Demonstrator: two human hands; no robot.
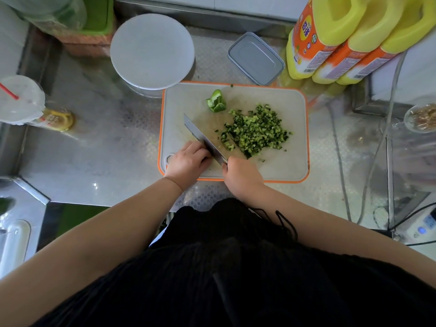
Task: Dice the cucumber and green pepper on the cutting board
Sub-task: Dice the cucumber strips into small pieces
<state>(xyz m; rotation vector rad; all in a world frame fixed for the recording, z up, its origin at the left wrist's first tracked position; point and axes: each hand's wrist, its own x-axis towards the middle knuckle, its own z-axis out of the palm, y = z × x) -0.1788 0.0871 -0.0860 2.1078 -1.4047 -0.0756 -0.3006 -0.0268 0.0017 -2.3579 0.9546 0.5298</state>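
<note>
Cucumber dice (256,131) are lying in a loose heap on the right-hand middle of the cutting board (290,166), already cut small.

Nearest the body: both forearms are reaching in over a black garment. Right hand (241,174) is gripping the knife handle, fingers curled around it; the handle itself is hidden inside the fist. Left hand (188,161) is resting on the board's near left corner, fingers curled in against the flat of the knife (204,140). Whether they are pinching a last scrap under the blade or just steadying it, I cannot tell.

Blade is running diagonally, heel at the right hand, tip pointing away and to the left. Heap is sitting just right of the blade, a few stray cubes touching the edge.

Farther back: green pepper piece (215,104) is sitting uncut near the board's far edge, beyond the knife tip, apart from the heap. It is lying forward of the left hand, which looks the nearer one to fetch it; its long axis is running roughly away from the body. Judging by this, cucumber is done and pepper is next.

Beyond the board: round white lid (152,50), grey box (256,58), yellow bottles (342,38), cut off at the top edge.
</note>
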